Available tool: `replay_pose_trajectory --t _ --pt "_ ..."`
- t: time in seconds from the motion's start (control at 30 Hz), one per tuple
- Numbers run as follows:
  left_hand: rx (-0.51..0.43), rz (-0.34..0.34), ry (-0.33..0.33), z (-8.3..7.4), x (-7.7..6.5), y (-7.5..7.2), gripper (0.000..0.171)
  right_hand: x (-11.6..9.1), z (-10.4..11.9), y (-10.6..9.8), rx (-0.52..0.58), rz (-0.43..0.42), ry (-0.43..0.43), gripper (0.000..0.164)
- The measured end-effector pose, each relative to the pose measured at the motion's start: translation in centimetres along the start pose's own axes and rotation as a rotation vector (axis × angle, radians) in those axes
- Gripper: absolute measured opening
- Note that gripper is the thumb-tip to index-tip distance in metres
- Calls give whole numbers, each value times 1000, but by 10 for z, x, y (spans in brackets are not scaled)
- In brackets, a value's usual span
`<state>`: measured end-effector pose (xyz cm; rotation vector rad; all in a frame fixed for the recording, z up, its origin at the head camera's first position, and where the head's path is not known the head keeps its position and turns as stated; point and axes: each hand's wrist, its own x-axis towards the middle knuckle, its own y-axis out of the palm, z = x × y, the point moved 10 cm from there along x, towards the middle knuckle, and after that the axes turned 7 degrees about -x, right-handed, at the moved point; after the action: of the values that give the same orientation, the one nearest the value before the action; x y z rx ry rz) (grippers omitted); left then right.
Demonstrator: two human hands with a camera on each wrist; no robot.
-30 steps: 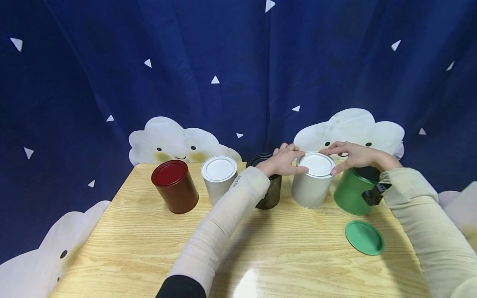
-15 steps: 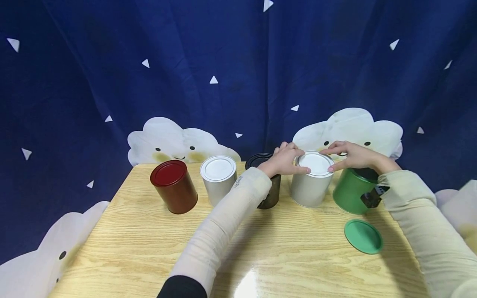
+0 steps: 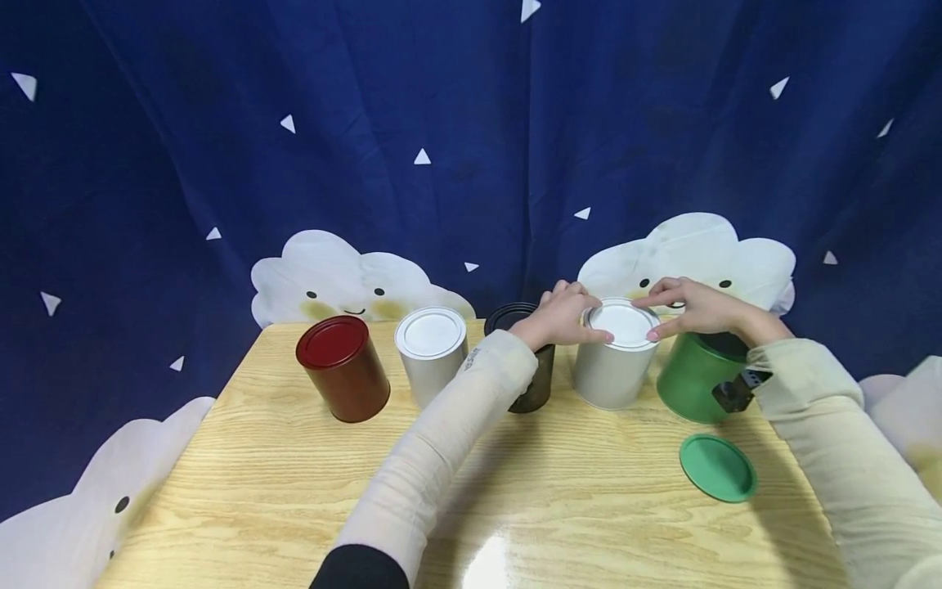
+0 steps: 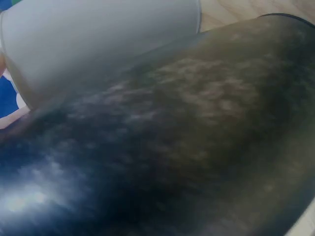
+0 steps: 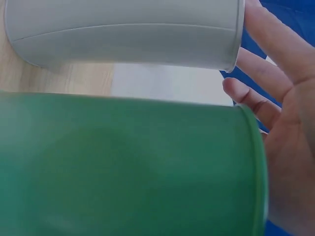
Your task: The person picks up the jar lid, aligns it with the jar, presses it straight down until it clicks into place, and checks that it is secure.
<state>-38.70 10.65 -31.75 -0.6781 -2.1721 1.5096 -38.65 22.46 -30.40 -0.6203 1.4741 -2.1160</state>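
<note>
A white can with a white lid stands between both hands. My left hand grips the left side of the lid's rim, thumb at the front. From the right, my right hand holds the opposite side of the rim with thumb and fingers. In the right wrist view, the white can lies beyond the green can, and fingers touch the white can's rim. A dark can fills most of the left wrist view, and only a fingertip shows at its left edge.
On the table stand a red can and another white can at the left. The dark can is under my left forearm. The green can stands under my right wrist, its green lid lying in front.
My right thumb has shifted slightly up and inward along the rim of the white lid. Otherwise both hands stay about where they were, and the cans have not moved.
</note>
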Motion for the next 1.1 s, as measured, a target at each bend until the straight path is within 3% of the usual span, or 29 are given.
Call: replay_pose_trajectory --t 0.3,0.43,0.67,1.1 --pt "-17 -65 11 1 -4 -9 45 -7 3 -10 -83 -121 -56 40" --pt "-39 -74 -13 4 -5 -9 45 -6 3 -8 -82 -110 -29 41" --pt "3 -52 -34 1 -4 -8 44 -6 0 -3 -85 -57 56 44" --pt "24 -43 -62 -2 -7 -8 52 -13 10 -7 -204 -86 -14 42"
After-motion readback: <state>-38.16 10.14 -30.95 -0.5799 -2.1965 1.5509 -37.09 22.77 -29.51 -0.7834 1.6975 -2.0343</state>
